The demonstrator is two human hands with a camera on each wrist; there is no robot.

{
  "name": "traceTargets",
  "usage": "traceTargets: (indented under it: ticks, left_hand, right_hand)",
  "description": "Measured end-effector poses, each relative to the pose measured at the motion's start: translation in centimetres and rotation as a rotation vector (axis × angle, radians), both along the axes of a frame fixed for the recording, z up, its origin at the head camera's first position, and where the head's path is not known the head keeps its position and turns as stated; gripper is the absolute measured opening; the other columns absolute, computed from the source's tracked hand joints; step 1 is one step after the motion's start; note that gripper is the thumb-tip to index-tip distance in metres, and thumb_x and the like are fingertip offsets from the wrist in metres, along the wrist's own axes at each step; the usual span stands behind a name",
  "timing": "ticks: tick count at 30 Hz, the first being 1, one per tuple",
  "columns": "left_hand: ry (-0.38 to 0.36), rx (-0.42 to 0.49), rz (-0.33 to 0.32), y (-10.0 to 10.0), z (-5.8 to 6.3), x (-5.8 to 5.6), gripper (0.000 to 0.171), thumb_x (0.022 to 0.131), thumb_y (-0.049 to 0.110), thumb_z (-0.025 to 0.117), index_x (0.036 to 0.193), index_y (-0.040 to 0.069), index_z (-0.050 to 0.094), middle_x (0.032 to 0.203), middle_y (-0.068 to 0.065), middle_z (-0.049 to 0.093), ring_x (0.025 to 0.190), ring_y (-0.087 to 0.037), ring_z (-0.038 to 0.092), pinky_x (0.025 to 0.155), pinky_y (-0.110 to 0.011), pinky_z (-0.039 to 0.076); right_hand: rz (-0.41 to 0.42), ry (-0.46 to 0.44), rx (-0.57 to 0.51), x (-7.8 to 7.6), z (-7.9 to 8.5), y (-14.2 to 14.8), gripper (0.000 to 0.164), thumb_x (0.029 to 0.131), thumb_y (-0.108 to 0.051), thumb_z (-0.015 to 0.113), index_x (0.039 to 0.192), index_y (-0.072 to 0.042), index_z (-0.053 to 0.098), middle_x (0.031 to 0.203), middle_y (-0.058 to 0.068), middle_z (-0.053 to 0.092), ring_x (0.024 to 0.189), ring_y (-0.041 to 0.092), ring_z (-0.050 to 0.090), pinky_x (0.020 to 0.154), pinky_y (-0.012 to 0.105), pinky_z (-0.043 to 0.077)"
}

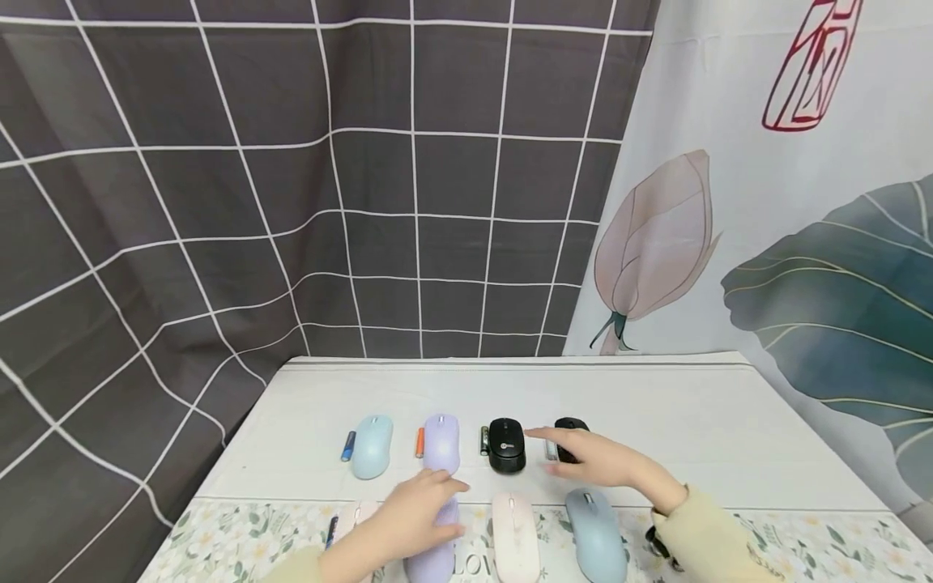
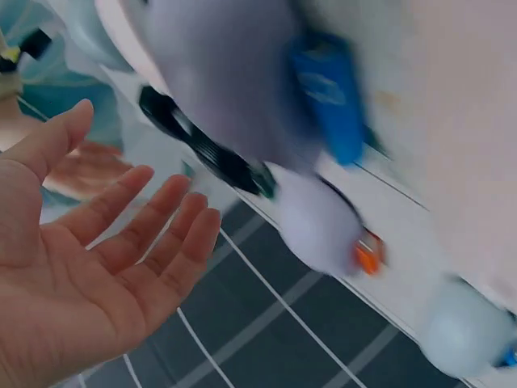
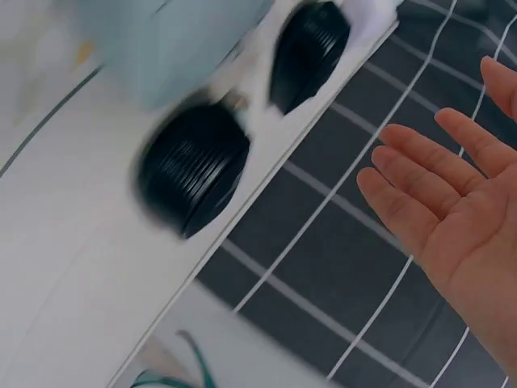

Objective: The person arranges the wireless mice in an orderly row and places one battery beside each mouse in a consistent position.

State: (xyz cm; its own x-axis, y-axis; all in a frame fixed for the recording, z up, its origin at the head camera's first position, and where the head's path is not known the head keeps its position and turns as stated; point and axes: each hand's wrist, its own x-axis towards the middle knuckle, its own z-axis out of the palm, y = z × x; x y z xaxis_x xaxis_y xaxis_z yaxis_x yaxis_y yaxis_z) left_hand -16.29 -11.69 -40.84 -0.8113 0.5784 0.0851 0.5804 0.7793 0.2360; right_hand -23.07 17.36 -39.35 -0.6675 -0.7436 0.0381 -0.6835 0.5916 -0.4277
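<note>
My left hand [image 1: 411,514] hovers with spread fingers over the front purple mouse [image 1: 432,560], partly hiding it and a pale pink mouse [image 1: 354,515]. In the left wrist view its palm holds nothing. My right hand [image 1: 598,458], fingers extended, hangs above the rear black mouse [image 1: 571,424], covering part of it and a silver battery [image 1: 551,450]. Its fingertips come close to another black mouse [image 1: 506,445]. The right wrist view shows this palm bare, apart from the blurred black mouse [image 3: 194,166]. Farther back lie a light blue mouse [image 1: 372,447] and a purple mouse [image 1: 441,442].
A cream mouse [image 1: 515,541] and a blue-grey mouse [image 1: 598,536] lie in front. Beside the rear mice are a blue battery [image 1: 349,446], an orange battery [image 1: 419,442] and a dark battery [image 1: 484,440]. A black object [image 1: 657,542] shows by the right sleeve. A dark checked curtain [image 1: 452,178] hangs behind.
</note>
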Motion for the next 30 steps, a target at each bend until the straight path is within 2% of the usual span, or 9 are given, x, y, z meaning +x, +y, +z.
traceTargets:
  ticks: [5,11,16,19,22,27,30]
  left_hand:
    - [0.031,-0.036,-0.088,3.2,-0.1,0.1,0.042,0.079,0.040,0.071,0.115,0.019,0.065,0.108,0.005,0.065,0.093,-0.008,0.058,0.074,-0.023,0.051]
    - [0.107,-0.105,-0.189,5.8,-0.5,-0.1,0.040,0.082,0.040,0.068,0.118,0.023,0.063,0.109,0.009,0.064,0.097,-0.005,0.055,0.077,-0.020,0.048]
    - [0.236,-0.185,-0.293,9.4,-1.7,-0.3,0.039,0.084,0.044,0.064,0.120,0.028,0.061,0.107,0.013,0.062,0.096,-0.002,0.054,0.078,-0.016,0.045]
    - [0.320,-0.197,-0.397,11.9,-1.5,-0.1,0.035,0.087,0.045,0.061,0.118,0.029,0.061,0.106,0.015,0.062,0.094,0.000,0.053,0.074,-0.011,0.040]
    - [0.380,-0.213,-0.488,13.9,-1.1,-0.2,0.030,0.089,0.044,0.060,0.116,0.031,0.062,0.105,0.017,0.062,0.091,0.002,0.053,0.070,-0.008,0.036]
    - [0.391,-0.282,-0.581,16.7,-0.9,-0.8,0.025,0.090,0.041,0.060,0.113,0.035,0.064,0.099,0.021,0.063,0.084,0.006,0.053,0.065,-0.006,0.033]
    - [0.375,-0.318,-0.609,18.5,-1.1,-1.2,0.022,0.091,0.040,0.059,0.112,0.035,0.064,0.097,0.021,0.063,0.082,0.007,0.053,0.066,-0.006,0.036]
  right_hand:
    - [-0.054,-0.006,-0.016,-0.9,-0.2,2.1,0.050,0.097,-0.030,0.051,0.136,0.001,0.044,0.135,0.019,0.052,0.121,0.037,0.051,0.098,0.049,0.044]
    - [-0.095,0.014,-0.051,-1.5,-0.4,4.3,0.047,0.096,-0.024,0.053,0.135,0.002,0.045,0.135,0.019,0.053,0.122,0.040,0.050,0.098,0.053,0.042]
    - [-0.159,0.092,-0.101,-1.7,0.0,6.7,0.046,0.094,-0.020,0.056,0.134,0.002,0.046,0.132,0.021,0.054,0.120,0.042,0.050,0.097,0.055,0.041]
    - [-0.206,0.135,-0.126,-1.4,0.3,8.1,0.045,0.094,-0.019,0.057,0.133,0.001,0.047,0.129,0.021,0.057,0.118,0.041,0.052,0.094,0.055,0.043]
    - [-0.238,0.135,-0.138,-1.2,0.5,9.3,0.045,0.094,-0.020,0.057,0.132,0.001,0.048,0.127,0.022,0.058,0.116,0.043,0.053,0.091,0.056,0.044]
    - [-0.277,0.148,-0.156,-1.5,0.2,11.3,0.043,0.093,-0.016,0.057,0.130,0.004,0.049,0.125,0.025,0.058,0.112,0.046,0.053,0.087,0.058,0.046]
    - [-0.310,0.169,-0.171,-1.7,-0.2,12.4,0.040,0.092,-0.013,0.058,0.127,0.006,0.051,0.125,0.026,0.057,0.110,0.046,0.054,0.085,0.057,0.047]
